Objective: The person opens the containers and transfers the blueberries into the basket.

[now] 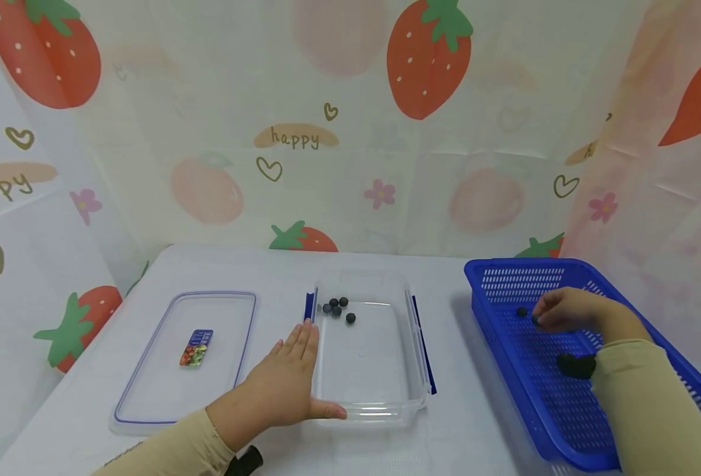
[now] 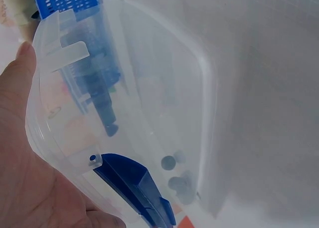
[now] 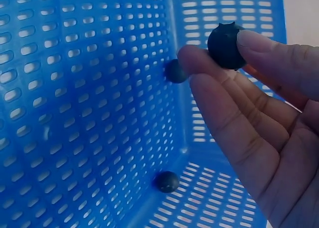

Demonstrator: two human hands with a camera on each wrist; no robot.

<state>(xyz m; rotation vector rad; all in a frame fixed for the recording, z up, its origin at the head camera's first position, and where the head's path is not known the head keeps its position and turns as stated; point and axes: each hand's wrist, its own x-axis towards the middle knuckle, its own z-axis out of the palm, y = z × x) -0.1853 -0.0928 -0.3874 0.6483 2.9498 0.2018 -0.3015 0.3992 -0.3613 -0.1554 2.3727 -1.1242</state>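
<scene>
My right hand (image 1: 571,311) is inside the blue perforated basket (image 1: 508,370), pinching a dark blueberry (image 3: 225,48) between thumb and fingers. The berry's small crown faces up in the right wrist view. Two more blueberries lie in the basket there: one berry (image 3: 166,181) near a corner, another (image 3: 175,71) partly behind the fingertips. Flat with fingers straight, my left hand (image 1: 273,387) rests along the near left side of a clear plastic container (image 1: 362,370), its thumb at the front rim. Several blueberries (image 1: 336,311) sit in the container's far left part.
On the left lies the clear lid (image 1: 154,390) with a blue seal and a printed label (image 1: 196,348). Blue side latches (image 1: 424,344) hang on the container. The white table (image 1: 452,423) meets a strawberry-print curtain (image 1: 350,165) behind.
</scene>
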